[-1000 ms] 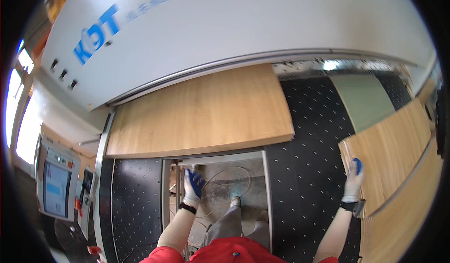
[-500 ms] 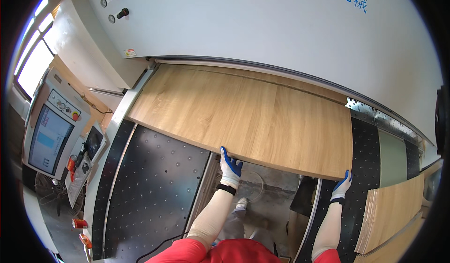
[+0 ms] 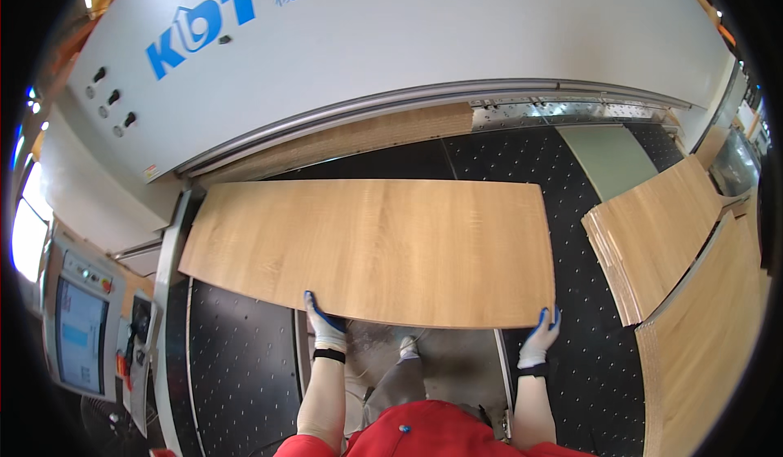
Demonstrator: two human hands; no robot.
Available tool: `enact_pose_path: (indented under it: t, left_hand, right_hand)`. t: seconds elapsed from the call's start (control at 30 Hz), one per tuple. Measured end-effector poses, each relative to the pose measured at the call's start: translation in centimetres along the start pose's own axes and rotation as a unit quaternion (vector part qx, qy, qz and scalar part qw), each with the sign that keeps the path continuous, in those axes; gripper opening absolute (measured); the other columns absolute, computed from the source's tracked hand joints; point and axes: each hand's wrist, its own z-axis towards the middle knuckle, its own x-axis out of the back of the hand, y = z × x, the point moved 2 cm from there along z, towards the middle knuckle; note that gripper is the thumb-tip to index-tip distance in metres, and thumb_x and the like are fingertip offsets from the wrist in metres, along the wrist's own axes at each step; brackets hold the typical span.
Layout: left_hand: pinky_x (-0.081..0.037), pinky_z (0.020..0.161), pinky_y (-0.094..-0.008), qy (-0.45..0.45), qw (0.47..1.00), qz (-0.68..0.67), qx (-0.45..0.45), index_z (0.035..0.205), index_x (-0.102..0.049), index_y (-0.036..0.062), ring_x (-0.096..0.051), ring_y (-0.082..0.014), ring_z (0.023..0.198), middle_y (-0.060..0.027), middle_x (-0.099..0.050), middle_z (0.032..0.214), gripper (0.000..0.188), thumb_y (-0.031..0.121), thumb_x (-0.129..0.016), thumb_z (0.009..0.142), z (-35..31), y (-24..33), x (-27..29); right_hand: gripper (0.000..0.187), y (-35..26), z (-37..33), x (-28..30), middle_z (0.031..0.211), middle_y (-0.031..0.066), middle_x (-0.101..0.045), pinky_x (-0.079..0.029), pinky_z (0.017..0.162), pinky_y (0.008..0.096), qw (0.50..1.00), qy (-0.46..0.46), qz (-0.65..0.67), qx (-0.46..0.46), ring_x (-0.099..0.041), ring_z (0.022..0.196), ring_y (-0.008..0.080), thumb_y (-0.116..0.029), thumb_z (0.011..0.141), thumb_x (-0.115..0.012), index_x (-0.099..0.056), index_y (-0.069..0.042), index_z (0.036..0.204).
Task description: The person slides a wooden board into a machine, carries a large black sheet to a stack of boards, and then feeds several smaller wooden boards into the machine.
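Note:
A long wood-grain board point(image 3: 375, 253) lies across the black work table in front of me. My left hand point(image 3: 326, 331), in a white glove with blue fingertips, grips its near edge left of the middle. The thumb rests on top and the other fingers are hidden below. At the board's near right corner, my right hand point(image 3: 538, 341), gloved the same way, is closed on the edge with its fingertips round the corner. Behind the board, a second wood-grain piece point(image 3: 351, 143) lies along the machine's opening.
A large white machine point(image 3: 457, 33) spans the far side. Black ball-studded table wings point(image 3: 245, 367) flank the gap where I stand. Stacked boards point(image 3: 652, 233) lie at the right, beside another stack point(image 3: 705, 335). A control screen point(image 3: 81, 335) stands at the left.
The board has come away from the machine toward me, and black table now shows between it and the second piece. Both hands keep their hold. My view has swung to the right.

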Motion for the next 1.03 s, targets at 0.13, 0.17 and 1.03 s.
enact_pose_path:
  t: [0.13,0.17,1.03]
  left_hand:
    - [-0.037,0.111,-0.0468,-0.023,0.999,0.024,0.023,0.147,-0.041,0.0098,-0.046,-0.031,0.134,-0.0112,-0.047,0.148,0.076,0.061,-0.053,0.092,-9.3,-4.1,2.1]
    - [-0.037,0.111,-0.0469,-0.033,0.998,0.025,0.041,0.147,-0.041,0.0103,-0.046,-0.0306,0.133,-0.0106,-0.047,0.148,0.077,0.062,-0.053,0.092,-12.0,-5.0,2.9]
    - [-0.025,0.119,-0.0503,-0.055,0.937,0.323,-0.117,0.152,-0.037,0.0144,-0.03,-0.0357,0.145,-0.01,-0.034,0.158,0.088,0.076,-0.03,0.089,5.4,29.1,21.6]
  right_hand:
    - [0.037,-2.2,-3.3,12.1,0.118,0.0098,-0.06,-0.044,0.1,0.0316,0.997,0.06,-0.028,0.025,-0.057,0.11,0.0192,-0.02,0.101,-0.055,-0.053,0.006,0.128]
    - [0.037,-2.4,-4.0,15.1,0.119,0.0099,-0.059,-0.044,0.1,0.0319,0.996,0.084,-0.006,0.026,-0.056,0.11,0.0193,-0.02,0.101,-0.055,-0.053,0.006,0.128]
    - [0.054,-10.0,-26.1,54.8,0.127,0.0147,-0.064,-0.045,0.103,0.0427,0.948,0.245,0.171,-0.108,-0.06,0.116,0.0321,-0.042,0.098,-0.038,-0.06,-0.003,0.128]
